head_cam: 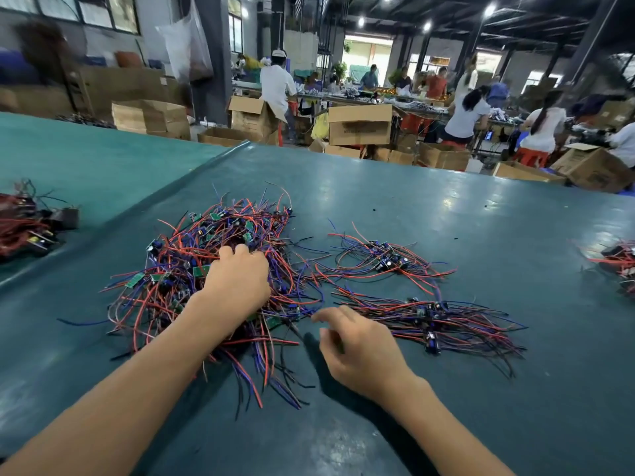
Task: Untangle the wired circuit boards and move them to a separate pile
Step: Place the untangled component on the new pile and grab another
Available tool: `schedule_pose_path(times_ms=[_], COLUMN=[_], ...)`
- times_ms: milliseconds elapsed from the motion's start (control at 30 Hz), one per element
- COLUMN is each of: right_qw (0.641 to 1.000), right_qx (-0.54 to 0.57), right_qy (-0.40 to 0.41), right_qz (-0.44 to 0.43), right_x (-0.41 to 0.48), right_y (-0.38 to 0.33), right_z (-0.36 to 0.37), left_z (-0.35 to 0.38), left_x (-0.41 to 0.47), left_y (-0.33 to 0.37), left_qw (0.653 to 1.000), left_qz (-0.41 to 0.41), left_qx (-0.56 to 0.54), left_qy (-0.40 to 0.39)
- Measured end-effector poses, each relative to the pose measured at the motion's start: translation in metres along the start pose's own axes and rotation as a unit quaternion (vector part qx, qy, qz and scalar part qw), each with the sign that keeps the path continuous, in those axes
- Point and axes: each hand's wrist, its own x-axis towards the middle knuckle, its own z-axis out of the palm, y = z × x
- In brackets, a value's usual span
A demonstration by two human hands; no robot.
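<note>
Left hand (237, 280) is centre frame, on top of the tangled pile (171, 259) of wired circuit boards, with its fingers curled down into the red, blue and black leads and gripping a clump. Fingertips are buried, so I can't see which board it has. Right hand (360, 345) is lower centre-right, just off the pile's right edge above the table. Its fingers are bent and blurred, so I can't tell if it's pinching a wire or holding nothing. The tangled pile fills centre-left, with small green boards showing between the leads and loose wire ends fanning toward the bottom of the frame. Two sorted bunches lie right of it: the upper bunch (381, 259) at centre-right and the lower bunch (433, 317) below that, just beside the right hand, leads running roughly parallel. All of it sits on the dark green table mat (446, 207). Another heap of wired parts (24, 221) is at the left edge on the neighbouring mat, and one more (615, 259) at the right edge. Top of frame has open cardboard boxes (359, 125) on the floor and people working at benches behind.
</note>
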Motion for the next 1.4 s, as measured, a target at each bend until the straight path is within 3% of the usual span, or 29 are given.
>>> schedule_pose_path(times_ms=[133,367,467,733,900,1000,1100,1233,1400], right_qw=[0.998,0.993,0.993,0.993,0.992,0.993,0.993,0.994,0.996], right_qx=[-0.023,-0.011,-0.002,0.014,0.017,0.019,0.024,0.028,0.032], right_qy=[0.025,0.069,0.069,0.082,0.087,0.086,0.089,0.080,0.070], right_qz=[-0.060,-0.098,-0.092,-0.087,-0.086,-0.080,-0.070,-0.061,-0.051], right_x=[-0.005,-0.017,-0.015,-0.015,-0.016,-0.016,-0.015,-0.015,-0.015], right_y=[-0.006,-0.001,-0.001,0.001,0.003,0.005,0.005,0.004,0.004], right_z=[0.002,-0.004,-0.005,-0.004,-0.004,-0.002,0.000,0.000,-0.002], left_z=[0.005,-0.007,-0.014,-0.019,-0.021,-0.038,-0.054,-0.068,-0.084], left_x=[0.005,-0.006,-0.007,-0.016,-0.016,-0.012,-0.009,-0.010,-0.007], left_y=[-0.001,-0.012,-0.016,-0.016,-0.022,-0.027,-0.035,-0.045,-0.044], left_qw=[0.998,0.987,0.990,0.978,0.970,0.985,0.986,0.936,0.871], left_qz=[0.066,0.107,0.126,0.155,0.151,0.136,0.141,0.132,0.127], left_qx=[0.011,-0.105,-0.024,0.131,0.174,0.094,-0.081,-0.318,-0.445], left_qy=[-0.013,-0.060,-0.063,0.037,0.073,0.059,0.048,0.074,0.166])
